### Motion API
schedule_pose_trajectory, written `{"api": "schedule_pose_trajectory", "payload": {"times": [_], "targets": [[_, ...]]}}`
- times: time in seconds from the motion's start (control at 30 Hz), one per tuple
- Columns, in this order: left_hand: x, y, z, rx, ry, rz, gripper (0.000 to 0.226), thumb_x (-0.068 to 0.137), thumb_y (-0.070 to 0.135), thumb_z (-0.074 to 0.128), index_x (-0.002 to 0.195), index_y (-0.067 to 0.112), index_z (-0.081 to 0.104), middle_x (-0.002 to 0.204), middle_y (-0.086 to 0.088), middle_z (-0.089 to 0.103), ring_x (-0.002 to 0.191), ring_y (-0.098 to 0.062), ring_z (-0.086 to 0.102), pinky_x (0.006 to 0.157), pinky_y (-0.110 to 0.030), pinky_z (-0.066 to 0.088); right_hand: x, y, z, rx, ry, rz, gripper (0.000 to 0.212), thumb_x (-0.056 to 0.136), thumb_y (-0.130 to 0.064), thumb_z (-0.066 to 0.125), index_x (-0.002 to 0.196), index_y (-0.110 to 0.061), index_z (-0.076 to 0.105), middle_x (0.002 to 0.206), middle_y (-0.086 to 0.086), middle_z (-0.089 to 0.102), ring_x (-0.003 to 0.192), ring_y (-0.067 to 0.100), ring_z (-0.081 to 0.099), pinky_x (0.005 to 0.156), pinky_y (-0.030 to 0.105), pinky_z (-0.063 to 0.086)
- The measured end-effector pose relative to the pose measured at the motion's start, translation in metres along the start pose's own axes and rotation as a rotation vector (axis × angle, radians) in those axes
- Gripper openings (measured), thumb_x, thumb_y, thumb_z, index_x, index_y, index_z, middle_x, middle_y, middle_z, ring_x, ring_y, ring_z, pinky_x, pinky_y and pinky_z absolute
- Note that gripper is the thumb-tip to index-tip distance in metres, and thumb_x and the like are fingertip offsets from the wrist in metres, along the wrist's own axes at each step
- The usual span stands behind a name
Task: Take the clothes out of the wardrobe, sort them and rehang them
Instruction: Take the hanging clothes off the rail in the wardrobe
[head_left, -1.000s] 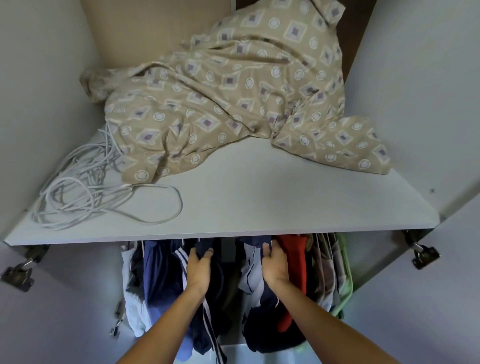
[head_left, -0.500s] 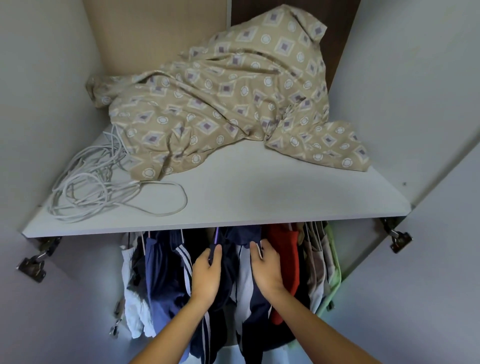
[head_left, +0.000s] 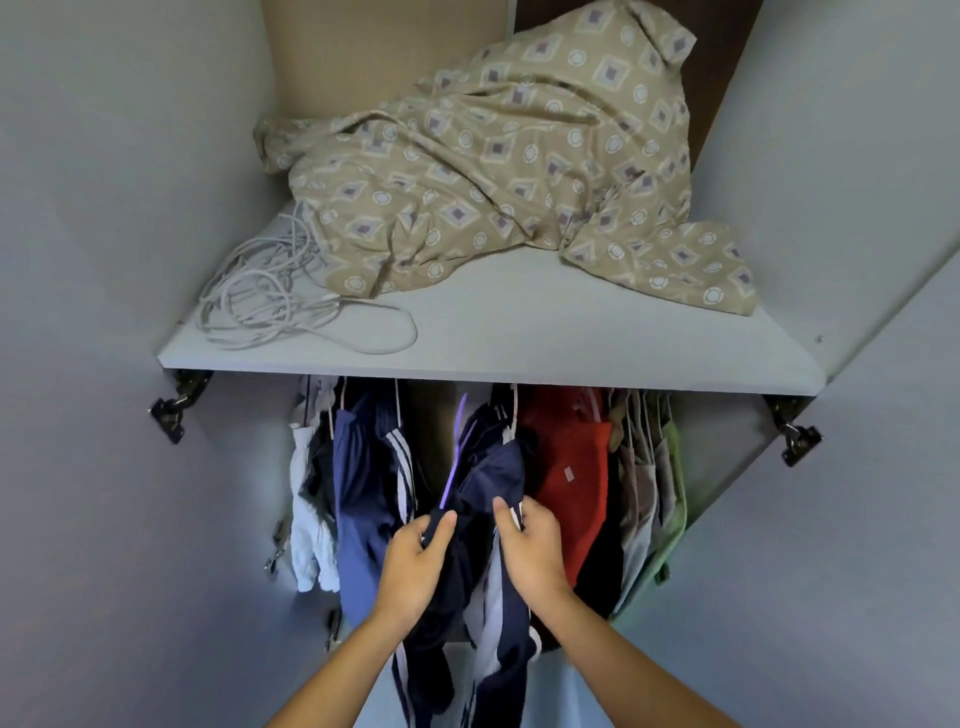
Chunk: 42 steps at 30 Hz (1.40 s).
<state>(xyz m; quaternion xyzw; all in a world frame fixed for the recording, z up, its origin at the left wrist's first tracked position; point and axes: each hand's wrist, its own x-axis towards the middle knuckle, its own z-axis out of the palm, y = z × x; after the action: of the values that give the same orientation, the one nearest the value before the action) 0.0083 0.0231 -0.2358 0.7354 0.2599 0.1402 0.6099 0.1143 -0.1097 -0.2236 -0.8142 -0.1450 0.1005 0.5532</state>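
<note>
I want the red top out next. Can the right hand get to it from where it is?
Probably yes. The right hand grips the navy garment directly beside the red top, which hangs at the front with nothing covering it; the hand must first let go.

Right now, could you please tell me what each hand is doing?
Left hand: grips the navy garment.
Right hand: grips the same navy garment.

2 hands (head_left: 415, 561), 1 patterned sheet (head_left: 498, 171), 1 cable coil (head_left: 265, 301), 1 shelf (head_left: 571, 338).
</note>
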Motion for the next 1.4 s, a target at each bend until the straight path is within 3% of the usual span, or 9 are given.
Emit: {"api": "schedule_pose_trajectory", "payload": {"times": [0.07, 0.2, 0.43, 0.57, 0.67, 0.83, 1.03, 1.27, 1.4], "targets": [[-0.02, -0.003, -0.004, -0.005, 0.047, -0.017, 0.063, 0.1, 0.06, 0.059, 0.077, 0.003, 0.046, 0.066, -0.005, 0.036, 0.062, -0.022, 0.034, 0.062, -0.038, 0.032, -0.012, 0.003, 0.003, 0.002, -0.039, -0.007, 0.045, 0.102, -0.028, 0.064, 0.066, -0.016, 0.039, 0.058, -0.006, 0.037, 0.054, 0.006, 0.035, 0.055, 0.027, 0.032], [-0.072, 0.005, -0.003, -0.033, 0.132, -0.044, 0.052, 0.101, 0.057, 0.059, 0.075, 0.011, 0.053, 0.069, -0.003, 0.042, 0.066, -0.02, 0.039, 0.067, -0.036, 0.036, -0.049, 0.002, -0.003, 0.063, -0.123, -0.036, 0.046, 0.101, -0.025, 0.065, 0.066, -0.02, 0.035, 0.058, -0.007, 0.034, 0.055, 0.007, 0.033, 0.056, 0.031, 0.03], [-0.195, 0.023, 0.003, 0.043, 0.335, -0.064, 0.052, 0.107, 0.046, 0.056, 0.07, 0.018, 0.03, 0.067, 0.0, 0.025, 0.062, -0.015, 0.026, 0.057, -0.025, 0.026, -0.146, -0.001, -0.031, 0.191, -0.34, -0.095, 0.048, 0.105, -0.023, 0.06, 0.067, -0.019, 0.032, 0.057, -0.01, 0.03, 0.054, 0.007, 0.03, 0.054, 0.023, 0.027], [-0.265, 0.024, -0.012, 0.064, 0.463, -0.097, 0.057, 0.11, 0.053, 0.044, 0.076, 0.01, 0.027, 0.076, -0.016, 0.023, 0.072, -0.026, 0.024, 0.067, -0.034, 0.027, -0.203, -0.009, -0.024, 0.187, -0.454, -0.082, 0.048, 0.104, -0.036, 0.059, 0.067, -0.021, 0.033, 0.058, -0.006, 0.033, 0.056, 0.011, 0.036, 0.057, 0.03, 0.031], [-0.313, 0.027, -0.022, 0.038, 0.567, -0.123, 0.055, 0.109, 0.052, 0.043, 0.077, 0.011, 0.027, 0.076, -0.014, 0.024, 0.072, -0.024, 0.025, 0.069, -0.036, 0.026, -0.243, -0.031, -0.02, 0.238, -0.544, -0.112, 0.049, 0.104, -0.029, 0.06, 0.065, -0.019, 0.032, 0.054, -0.01, 0.032, 0.054, 0.007, 0.033, 0.054, 0.021, 0.031], [-0.394, 0.01, -0.047, -0.079, 0.63, -0.16, 0.069, 0.1, 0.065, 0.056, 0.079, 0.001, 0.041, 0.077, -0.005, 0.041, 0.074, -0.02, 0.037, 0.074, -0.039, 0.034, -0.315, -0.052, -0.005, 0.282, -0.686, -0.114, 0.048, 0.108, -0.028, 0.055, 0.066, -0.02, 0.033, 0.052, -0.014, 0.033, 0.053, 0.005, 0.033, 0.054, 0.018, 0.033], [-0.519, 0.0, -0.079, -0.264, 0.737, -0.122, 0.028, 0.106, 0.021, 0.058, 0.102, -0.001, 0.073, 0.099, -0.014, 0.075, 0.093, -0.023, 0.069, 0.089, -0.035, 0.053, -0.437, -0.068, 0.024, 0.283, -0.876, -0.151, 0.045, 0.108, -0.026, 0.053, 0.067, -0.018, 0.037, 0.051, -0.014, 0.037, 0.052, 0.005, 0.035, 0.052, 0.017, 0.034], [-0.671, -0.047, -0.12, -0.412, 0.925, -0.116, 0.043, 0.102, 0.03, 0.059, 0.103, -0.012, 0.068, 0.097, -0.023, 0.07, 0.093, -0.03, 0.064, 0.088, -0.045, 0.049, -0.594, -0.073, 0.064, 0.259, -1.03, -0.175, 0.039, 0.109, -0.029, 0.052, 0.073, -0.017, 0.042, 0.056, -0.013, 0.041, 0.056, 0.005, 0.037, 0.055, 0.019, 0.036], [-0.743, -0.069, -0.15, -0.451, 0.981, -0.085, 0.062, 0.101, 0.043, 0.063, 0.095, -0.019, 0.056, 0.093, -0.018, 0.061, 0.09, -0.029, 0.055, 0.086, -0.045, 0.042, -0.669, -0.078, 0.089, 0.217, -1.087, -0.187, 0.043, 0.108, -0.037, 0.05, 0.076, -0.01, 0.044, 0.063, -0.005, 0.038, 0.059, 0.008, 0.037, 0.058, 0.025, 0.037]]}}
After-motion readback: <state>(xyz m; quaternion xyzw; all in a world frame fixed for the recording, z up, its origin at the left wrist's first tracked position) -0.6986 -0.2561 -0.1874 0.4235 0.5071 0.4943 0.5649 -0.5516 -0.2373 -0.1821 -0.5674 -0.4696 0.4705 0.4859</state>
